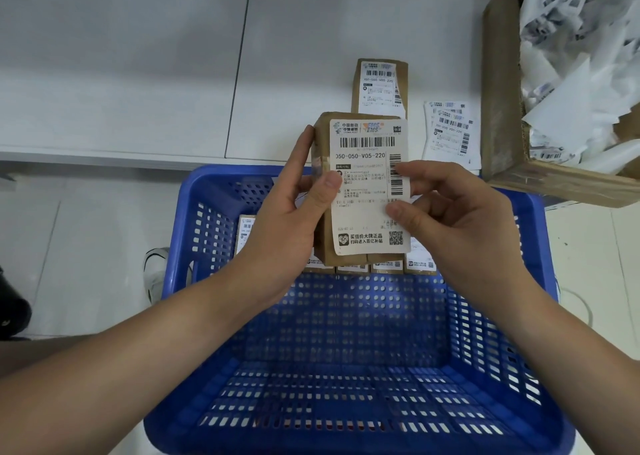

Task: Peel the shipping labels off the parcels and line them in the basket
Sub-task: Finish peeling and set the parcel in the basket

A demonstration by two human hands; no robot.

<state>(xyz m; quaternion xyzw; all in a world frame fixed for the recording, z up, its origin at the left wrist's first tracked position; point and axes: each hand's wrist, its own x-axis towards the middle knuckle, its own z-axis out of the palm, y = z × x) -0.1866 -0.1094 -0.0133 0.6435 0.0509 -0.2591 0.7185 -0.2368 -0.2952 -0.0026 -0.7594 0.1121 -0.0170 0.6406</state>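
Parcel (323, 191) up over the basket (346, 368), label (367, 184) lifting at its right edge.

It's a brown box, held upright above the blue perforated basket's far end, its white barcoded label covering most of the front face. Down in the basket, a row of labelled boxes (367, 267) lines the far wall. One more labelled parcel (379, 87) lies on the white surface beyond, and loose labels (450, 132) are stacked just right of it.

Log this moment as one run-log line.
left hand holds parcel | right hand pinches shipping label edge | blue basket below
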